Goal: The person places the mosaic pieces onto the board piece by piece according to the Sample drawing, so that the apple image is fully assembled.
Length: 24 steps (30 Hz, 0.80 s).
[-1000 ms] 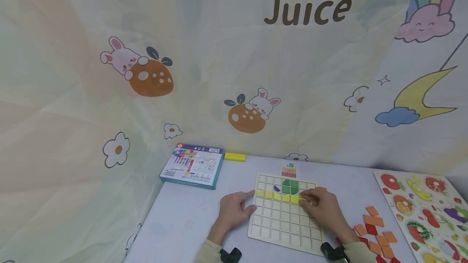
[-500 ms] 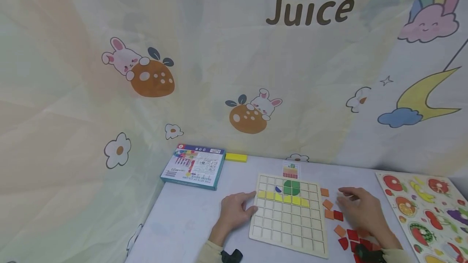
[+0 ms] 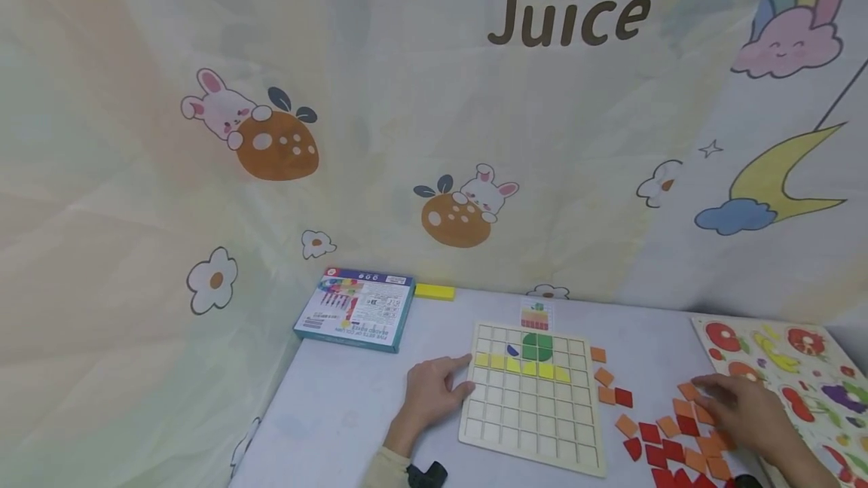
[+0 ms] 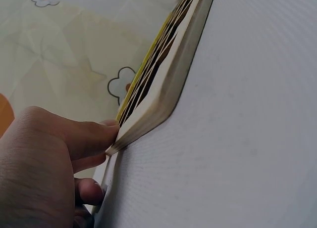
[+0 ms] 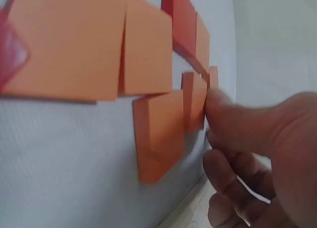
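Our right hand [image 3: 742,409] is half curled, tips at an orange tile [image 3: 689,391]; we can't tell if it's pinched. Tile lies off the grid board [image 3: 527,405] at 3 o'clock, more orange tiles [image 3: 682,407] at its 6 o'clock. White tabletop [image 3: 654,356] shows between board and tile. In head view that hand overlaps the fruit panel's [image 3: 807,375] 9 o'clock edge. Our left hand [image 3: 434,394] is spread, touching the board's 9 o'clock edge. Right forearm [image 3: 803,454] enters from 4 o'clock, left forearm [image 3: 403,435] from 7.
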### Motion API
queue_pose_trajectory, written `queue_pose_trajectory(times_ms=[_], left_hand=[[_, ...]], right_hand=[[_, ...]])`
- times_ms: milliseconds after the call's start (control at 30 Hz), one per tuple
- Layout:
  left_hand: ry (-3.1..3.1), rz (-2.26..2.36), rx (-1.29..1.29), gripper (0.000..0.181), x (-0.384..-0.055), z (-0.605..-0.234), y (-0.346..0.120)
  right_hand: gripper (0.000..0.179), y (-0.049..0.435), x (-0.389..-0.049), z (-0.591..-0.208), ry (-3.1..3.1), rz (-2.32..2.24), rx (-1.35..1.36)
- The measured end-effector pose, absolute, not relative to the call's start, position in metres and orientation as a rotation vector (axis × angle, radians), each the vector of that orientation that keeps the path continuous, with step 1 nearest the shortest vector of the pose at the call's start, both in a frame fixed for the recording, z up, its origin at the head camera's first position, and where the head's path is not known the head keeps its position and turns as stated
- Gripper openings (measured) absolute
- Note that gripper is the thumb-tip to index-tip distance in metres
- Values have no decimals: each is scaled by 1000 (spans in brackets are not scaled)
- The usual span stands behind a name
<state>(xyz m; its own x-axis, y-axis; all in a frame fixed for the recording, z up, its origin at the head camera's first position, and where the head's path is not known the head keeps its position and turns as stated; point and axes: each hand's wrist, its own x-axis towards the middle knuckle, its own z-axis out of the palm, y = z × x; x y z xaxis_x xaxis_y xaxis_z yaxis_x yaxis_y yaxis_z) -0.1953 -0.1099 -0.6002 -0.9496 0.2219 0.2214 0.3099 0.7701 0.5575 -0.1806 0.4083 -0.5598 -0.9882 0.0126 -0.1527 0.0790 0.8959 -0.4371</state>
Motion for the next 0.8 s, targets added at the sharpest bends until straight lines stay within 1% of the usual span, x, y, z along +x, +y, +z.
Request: queue_pose_trajectory(times_ms=[167, 333, 500, 667, 800], left_hand=[[-2812, -950, -427, 46, -196, -600, -110], [-2808, -955, -425, 46, -196, -602, -110], [-2807, -960, -424, 45, -196, -602, -109], [-2806, -953, -420, 44, -195, -601, -109], [-2797, -947, -421, 44, -195, -600, -109]], right_hand=[[49, 409, -184, -560, 2867, -759, 21], [34, 405, -191, -557, 2768, -754, 43], [29, 404, -194, -554, 2747, -710, 101], [33, 402, -192, -554, 2754, -773, 143], [48, 397, -186, -551, 2782, -844, 119]])
